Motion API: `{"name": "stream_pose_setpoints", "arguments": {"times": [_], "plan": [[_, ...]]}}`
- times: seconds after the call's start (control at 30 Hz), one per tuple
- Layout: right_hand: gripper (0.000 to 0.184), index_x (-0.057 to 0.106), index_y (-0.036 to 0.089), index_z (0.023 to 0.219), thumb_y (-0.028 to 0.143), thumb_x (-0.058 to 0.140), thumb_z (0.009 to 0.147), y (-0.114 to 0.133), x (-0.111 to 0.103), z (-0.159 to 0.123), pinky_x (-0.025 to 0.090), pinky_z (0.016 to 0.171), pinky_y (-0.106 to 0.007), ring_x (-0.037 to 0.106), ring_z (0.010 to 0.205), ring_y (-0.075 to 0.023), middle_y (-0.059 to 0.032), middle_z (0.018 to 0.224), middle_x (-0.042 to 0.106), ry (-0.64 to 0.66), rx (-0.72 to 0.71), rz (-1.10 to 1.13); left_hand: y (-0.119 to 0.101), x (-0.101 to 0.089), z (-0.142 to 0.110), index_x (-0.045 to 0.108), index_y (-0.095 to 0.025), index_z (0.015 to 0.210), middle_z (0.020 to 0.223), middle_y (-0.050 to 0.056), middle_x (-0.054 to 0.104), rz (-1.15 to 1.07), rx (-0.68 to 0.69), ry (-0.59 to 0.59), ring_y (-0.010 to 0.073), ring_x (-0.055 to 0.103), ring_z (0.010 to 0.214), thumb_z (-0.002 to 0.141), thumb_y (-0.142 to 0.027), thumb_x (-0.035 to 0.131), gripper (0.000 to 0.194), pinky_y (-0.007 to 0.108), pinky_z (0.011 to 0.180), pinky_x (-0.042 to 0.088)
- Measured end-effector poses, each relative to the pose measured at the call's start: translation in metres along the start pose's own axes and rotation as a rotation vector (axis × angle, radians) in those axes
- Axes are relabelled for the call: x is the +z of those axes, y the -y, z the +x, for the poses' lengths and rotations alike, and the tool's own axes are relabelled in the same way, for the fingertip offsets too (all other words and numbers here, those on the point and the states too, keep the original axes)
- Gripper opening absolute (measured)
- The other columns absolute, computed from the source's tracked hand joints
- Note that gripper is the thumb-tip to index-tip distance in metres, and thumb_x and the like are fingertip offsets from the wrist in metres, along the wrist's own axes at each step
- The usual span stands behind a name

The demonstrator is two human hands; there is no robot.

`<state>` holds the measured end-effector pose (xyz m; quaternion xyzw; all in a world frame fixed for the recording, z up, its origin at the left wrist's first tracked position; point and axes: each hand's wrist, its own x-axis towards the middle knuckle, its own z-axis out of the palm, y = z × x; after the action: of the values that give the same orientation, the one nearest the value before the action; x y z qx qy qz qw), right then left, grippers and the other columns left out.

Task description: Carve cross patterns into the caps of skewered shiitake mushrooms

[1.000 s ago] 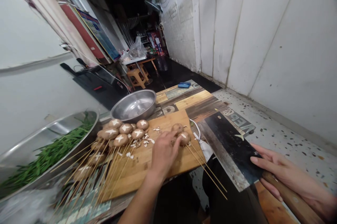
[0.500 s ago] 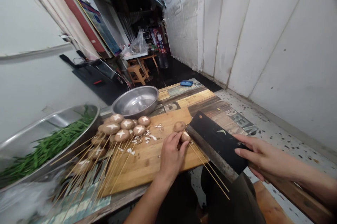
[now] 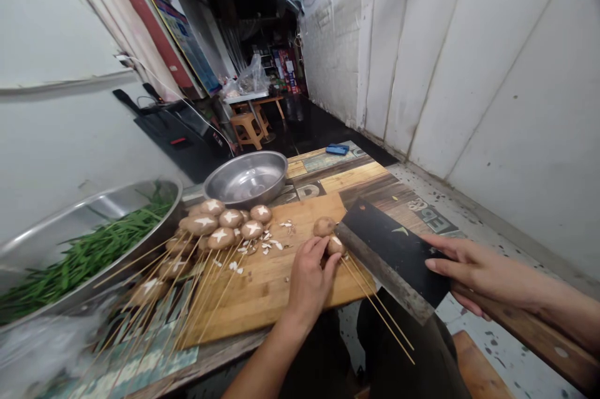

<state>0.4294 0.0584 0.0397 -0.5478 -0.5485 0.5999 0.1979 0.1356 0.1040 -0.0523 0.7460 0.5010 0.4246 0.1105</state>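
My left hand (image 3: 313, 271) is closed on a brown mushroom (image 3: 336, 246) with a pale cut in its cap, near the right edge of the wooden cutting board (image 3: 262, 289). Just behind it sits another mushroom (image 3: 323, 226) with an uncut cap. Two thin skewers (image 3: 382, 311) run from these mushrooms toward my lap. Fingers of my right hand (image 3: 462, 267) grip a black cleaver (image 3: 389, 249), its blade tilted and its edge close beside the held mushroom. Skewered mushrooms (image 3: 220, 237) with white crosses cut in their caps are piled at the board's left, by white trimmings (image 3: 269, 244).
An oval steel bowl (image 3: 248, 180) stands behind the board. On the left is a large steel basin (image 3: 175, 199) of green leafy stalks (image 3: 103, 249), with a clear plastic bag (image 3: 51, 349) before it. A blue object (image 3: 337, 149) lies at the table's far end. White wall panels (image 3: 492, 74) rise on the right.
The whole view has shifted slightly to the right. My left hand still holds the mushroom, and the cleaver stays beside it with almost the same tilt.
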Motion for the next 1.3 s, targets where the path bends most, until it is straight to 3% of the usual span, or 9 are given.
{"name": "stream_pose_setpoints", "arguments": {"times": [0.4, 0.7, 1.3], "plan": [[0.083, 0.015, 0.013, 0.159, 0.052, 0.053, 0.097, -0.01, -0.01, 0.007, 0.042, 0.039, -0.019, 0.045, 0.036, -0.0104, 0.0085, 0.044, 0.05, 0.104, -0.015, 0.001, 0.0, -0.001, 0.0, 0.07, -0.017, 0.114, 0.111, 0.01, 0.07, -0.042, -0.042, 0.038, 0.0238, 0.064, 0.103, 0.087, -0.019, 0.069, 0.028, 0.04, 0.095, 0.052], [0.071, 0.025, 0.011, 0.156, 0.045, 0.051, 0.099, -0.006, -0.006, 0.019, 0.042, 0.037, -0.015, 0.045, 0.033, -0.009, 0.0083, 0.04, 0.051, 0.134, -0.027, 0.022, -0.002, -0.003, 0.003, 0.072, -0.017, 0.113, 0.106, 0.008, 0.07, -0.082, -0.065, 0.06, 0.022, 0.064, 0.099, 0.086, -0.02, 0.07, 0.027, 0.037, 0.092, 0.052], [0.078, 0.024, 0.015, 0.156, 0.051, 0.058, 0.095, -0.009, -0.011, 0.01, 0.04, 0.035, -0.016, 0.046, 0.035, -0.0074, 0.0061, 0.052, 0.057, 0.107, -0.054, 0.069, 0.0, -0.001, 0.0, 0.073, -0.018, 0.112, 0.109, 0.009, 0.071, -0.073, -0.061, 0.037, 0.0227, 0.065, 0.101, 0.086, -0.021, 0.069, 0.026, 0.038, 0.094, 0.053]]}}
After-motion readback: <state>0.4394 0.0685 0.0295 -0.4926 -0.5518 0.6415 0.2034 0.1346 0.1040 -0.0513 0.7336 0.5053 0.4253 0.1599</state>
